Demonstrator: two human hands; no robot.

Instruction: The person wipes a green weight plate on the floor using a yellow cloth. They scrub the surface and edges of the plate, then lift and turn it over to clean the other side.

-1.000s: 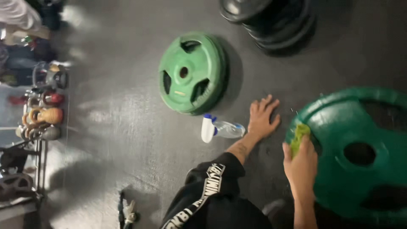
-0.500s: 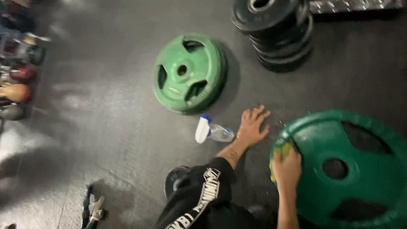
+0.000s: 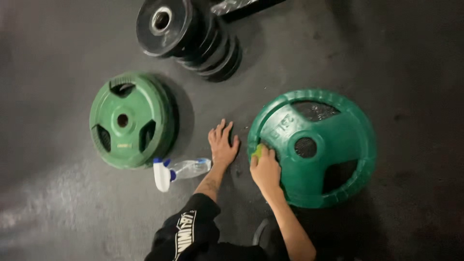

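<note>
The large green rubber-coated weight plate (image 3: 333,145) at right of centre looks matt, with a faint sheen and a ribbed rim. A small yellow-green cloth (image 3: 257,151) on its left edge appears soft. The stack of green rubber weight plates (image 3: 128,121) at left is equally dull. The black weight plates (image 3: 193,36) at the top look like matt rubber around a shiny metal hub. The clear plastic spray bottle (image 3: 180,170) is glossy, its head white plastic. The dark floor (image 3: 58,203) is rough, speckled rubber.

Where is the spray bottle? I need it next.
In the head view, the spray bottle lies on the floor, left of the left hand, below the smaller green plate.
</note>
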